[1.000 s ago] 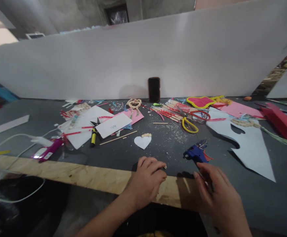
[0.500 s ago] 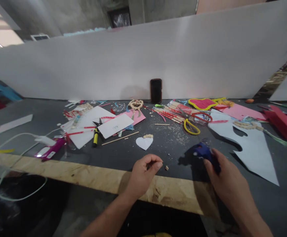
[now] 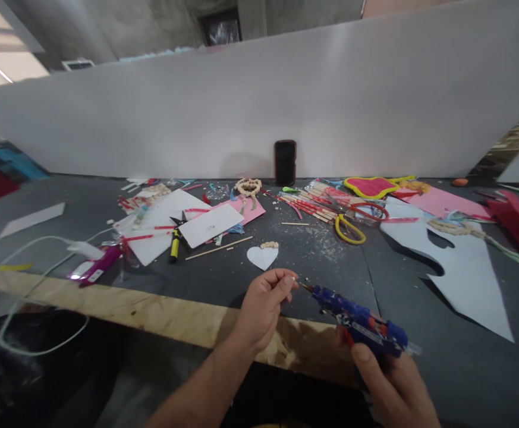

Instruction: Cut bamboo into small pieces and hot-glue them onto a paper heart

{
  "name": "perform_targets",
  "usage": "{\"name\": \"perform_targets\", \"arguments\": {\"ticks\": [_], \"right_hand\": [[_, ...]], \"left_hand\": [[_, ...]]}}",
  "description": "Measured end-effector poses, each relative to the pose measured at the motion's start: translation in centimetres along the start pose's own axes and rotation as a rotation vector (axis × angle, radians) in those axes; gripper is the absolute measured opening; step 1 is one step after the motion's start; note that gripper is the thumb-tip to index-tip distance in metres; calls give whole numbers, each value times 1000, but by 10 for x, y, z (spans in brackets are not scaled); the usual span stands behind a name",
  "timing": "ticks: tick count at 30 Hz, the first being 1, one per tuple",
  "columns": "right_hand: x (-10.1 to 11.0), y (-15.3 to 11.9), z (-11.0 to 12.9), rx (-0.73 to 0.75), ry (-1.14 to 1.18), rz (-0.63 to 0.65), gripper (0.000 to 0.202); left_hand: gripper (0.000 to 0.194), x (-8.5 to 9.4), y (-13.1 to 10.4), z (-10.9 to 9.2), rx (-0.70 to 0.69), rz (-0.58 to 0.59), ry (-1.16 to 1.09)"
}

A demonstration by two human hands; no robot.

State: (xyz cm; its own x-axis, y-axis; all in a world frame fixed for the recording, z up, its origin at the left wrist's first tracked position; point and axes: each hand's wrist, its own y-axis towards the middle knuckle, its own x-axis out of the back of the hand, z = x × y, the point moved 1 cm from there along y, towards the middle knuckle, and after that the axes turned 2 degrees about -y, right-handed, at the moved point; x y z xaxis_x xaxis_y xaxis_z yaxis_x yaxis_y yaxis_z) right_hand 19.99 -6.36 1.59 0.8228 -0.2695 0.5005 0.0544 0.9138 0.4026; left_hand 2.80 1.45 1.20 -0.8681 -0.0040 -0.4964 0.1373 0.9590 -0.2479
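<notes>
My right hand (image 3: 384,374) grips a blue glue gun (image 3: 359,321) above the table's front edge, its nozzle pointing left. Just left of the nozzle, my left hand (image 3: 268,303) is closed in a pinch; whatever its fingertips hold is too small to name. A white paper heart (image 3: 261,258) lies on the dark table beyond my left hand. Small beige pieces (image 3: 269,245) sit along the heart's upper right edge. Thin wooden sticks (image 3: 219,248) lie left of the heart.
Yellow-handled scissors (image 3: 349,230) and red-and-white sticks (image 3: 310,207) lie behind the heart. Yellow-black pliers (image 3: 174,242), a white card (image 3: 210,226) and a purple device (image 3: 96,267) with a white cable are at left. Cut white paper (image 3: 477,279) lies right. A phone (image 3: 285,162) stands behind.
The glue gun has been lifted and turned in my right hand, its nozzle now near my left fingertips. My left hand stays pinched in nearly the same place.
</notes>
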Motion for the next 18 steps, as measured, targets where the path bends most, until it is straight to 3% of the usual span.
{"name": "perform_targets", "arguments": {"ticks": [18], "right_hand": [[-4,0,2,40,-119,-5,23]], "left_hand": [[27,0,-4,4,34,11,-32]]}}
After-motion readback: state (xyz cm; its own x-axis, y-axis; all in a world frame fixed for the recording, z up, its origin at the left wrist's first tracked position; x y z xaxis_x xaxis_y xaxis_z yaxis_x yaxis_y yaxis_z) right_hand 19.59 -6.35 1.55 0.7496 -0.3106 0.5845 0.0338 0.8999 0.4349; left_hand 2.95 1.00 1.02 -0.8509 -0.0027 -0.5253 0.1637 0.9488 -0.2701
